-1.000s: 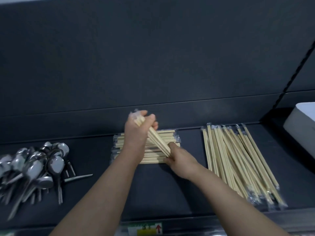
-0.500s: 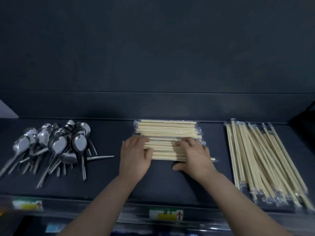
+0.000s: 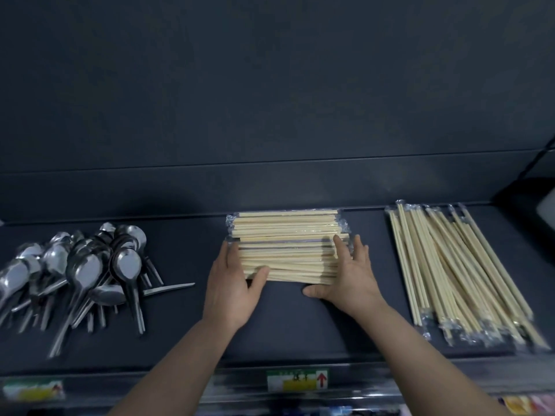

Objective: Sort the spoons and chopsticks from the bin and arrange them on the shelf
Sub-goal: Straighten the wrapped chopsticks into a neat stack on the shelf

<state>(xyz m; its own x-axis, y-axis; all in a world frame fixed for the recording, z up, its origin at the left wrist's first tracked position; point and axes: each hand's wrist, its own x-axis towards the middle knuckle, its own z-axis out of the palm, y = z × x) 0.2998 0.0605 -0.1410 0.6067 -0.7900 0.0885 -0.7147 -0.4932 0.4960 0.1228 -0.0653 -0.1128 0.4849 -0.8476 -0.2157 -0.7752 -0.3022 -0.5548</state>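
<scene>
A pile of short wrapped chopsticks lies crosswise in the middle of the dark shelf. My left hand rests against the pile's left end, fingers straight, thumb on its front edge. My right hand presses flat on the pile's right end, thumb spread on the shelf. Long wrapped chopsticks lie lengthwise in a heap at the right. Metal spoons are heaped at the left.
The shelf's dark back wall rises close behind the piles. Price labels line the shelf's front edge. A pale object sits at the far right edge. Bare shelf shows between the piles.
One second ago both hands held a chopstick packet above the pile; it now lies on it. Since then my hands spread to the pile's two ends. The view shifted.
</scene>
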